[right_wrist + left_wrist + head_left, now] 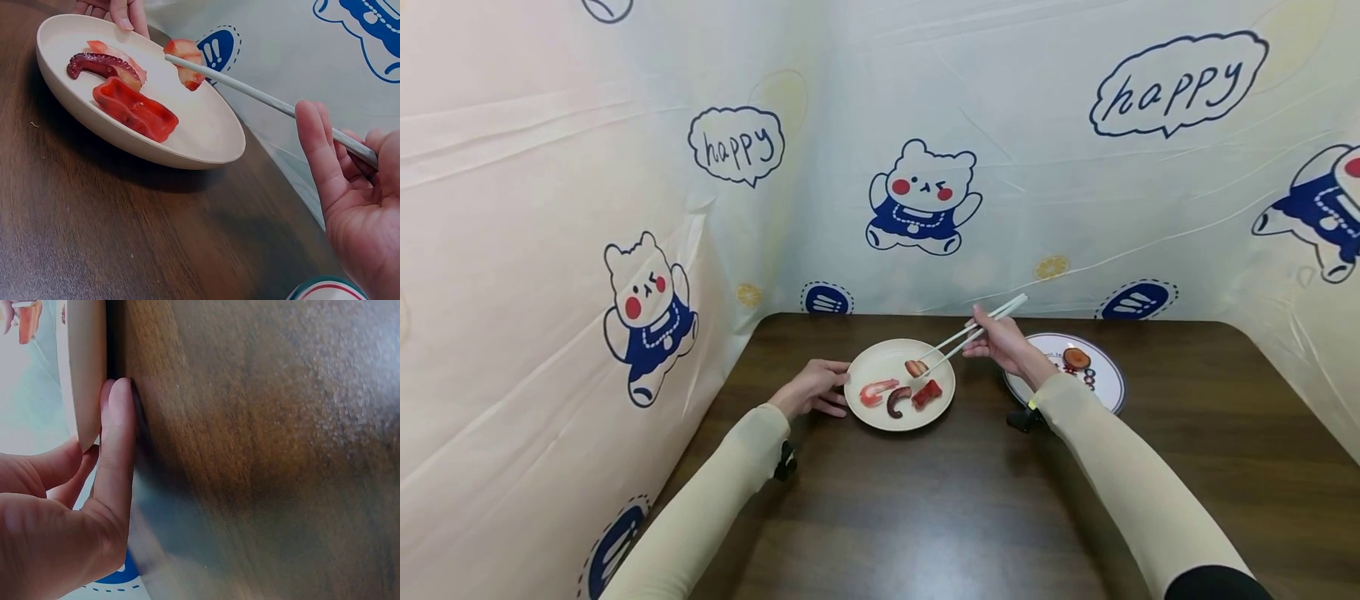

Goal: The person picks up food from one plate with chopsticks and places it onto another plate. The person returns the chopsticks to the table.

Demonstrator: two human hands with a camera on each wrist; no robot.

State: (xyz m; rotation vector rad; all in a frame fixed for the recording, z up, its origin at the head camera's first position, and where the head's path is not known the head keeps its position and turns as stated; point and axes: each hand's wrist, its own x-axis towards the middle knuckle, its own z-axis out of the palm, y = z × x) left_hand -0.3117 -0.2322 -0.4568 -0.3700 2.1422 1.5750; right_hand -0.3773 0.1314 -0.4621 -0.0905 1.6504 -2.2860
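Observation:
The left hand pinches the left rim of a cream plate, thumb at the edge and fingers underneath. White chopsticks are held in the right hand, their tips at a reddish-white food piece. In the right wrist view that piece overlaps the far rim and looks raised above the plate. A pink shrimp, a dark curved tentacle and a red piece lie on the plate.
A white patterned plate with a round brown piece sits on the right of the brown table, partly behind the right forearm. A printed curtain surrounds the table's back and sides.

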